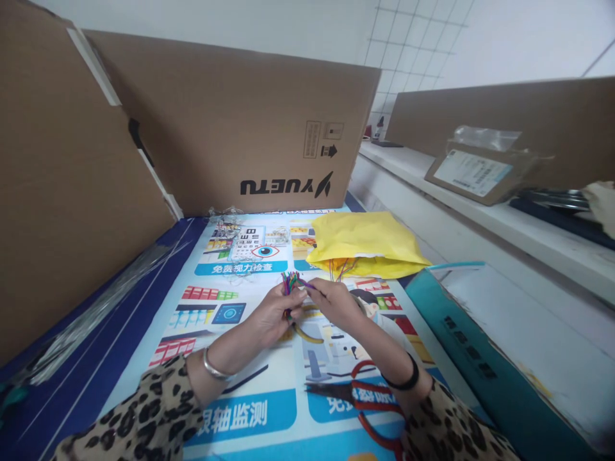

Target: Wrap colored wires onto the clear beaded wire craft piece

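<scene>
A bundle of multicoloured threads [290, 282] stands up between my two hands, its cut ends fanned at the top. My left hand [280, 315] pinches the bundle from the left. From the right, my right hand [335, 303] pinches a purple strand at the bundle's side. Below the fingers a yellowish curved band [308, 335] hangs down near the printed mat. Red-handled scissors [372, 396] lie on the mat below my right forearm, their blades pointing left.
Behind the hands lies a yellow bag [368, 240] with threads at its opening. A teal box [461, 326] stands at the right. Cardboard panels [230, 121] rise behind and left. Clear plastic strips [106, 304] lie left; a white ledge [500, 221] holds packets.
</scene>
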### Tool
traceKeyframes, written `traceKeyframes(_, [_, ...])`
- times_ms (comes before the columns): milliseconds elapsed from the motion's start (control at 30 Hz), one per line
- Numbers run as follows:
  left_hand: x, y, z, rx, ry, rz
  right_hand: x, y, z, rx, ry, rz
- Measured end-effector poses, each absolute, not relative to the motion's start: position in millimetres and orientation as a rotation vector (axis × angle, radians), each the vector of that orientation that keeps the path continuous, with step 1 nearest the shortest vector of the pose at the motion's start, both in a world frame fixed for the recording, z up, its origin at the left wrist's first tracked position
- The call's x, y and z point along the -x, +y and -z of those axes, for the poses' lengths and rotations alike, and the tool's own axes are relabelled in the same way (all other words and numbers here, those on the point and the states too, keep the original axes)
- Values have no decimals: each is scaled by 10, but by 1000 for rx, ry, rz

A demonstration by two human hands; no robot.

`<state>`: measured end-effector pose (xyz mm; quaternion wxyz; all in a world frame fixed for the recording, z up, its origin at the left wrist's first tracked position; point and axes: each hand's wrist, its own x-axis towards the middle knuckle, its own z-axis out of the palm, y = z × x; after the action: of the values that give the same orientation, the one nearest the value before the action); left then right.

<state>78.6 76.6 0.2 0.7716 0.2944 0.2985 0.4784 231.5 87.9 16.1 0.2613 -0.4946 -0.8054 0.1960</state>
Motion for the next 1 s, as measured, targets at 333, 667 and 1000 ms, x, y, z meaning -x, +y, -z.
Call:
traceKeyframes(333, [-767, 838, 36, -599, 614, -1024, -2291, 846, -223, 1462, -2536, -219])
traceKeyframes(667, [-763, 855, -10, -581, 644, -1071, -2290, 838, -221, 1463, -2628, -135])
traceKeyframes(1000, [-737, 837, -8, -677, 772, -1246, -2369, 799, -279, 1408, -2489, -119])
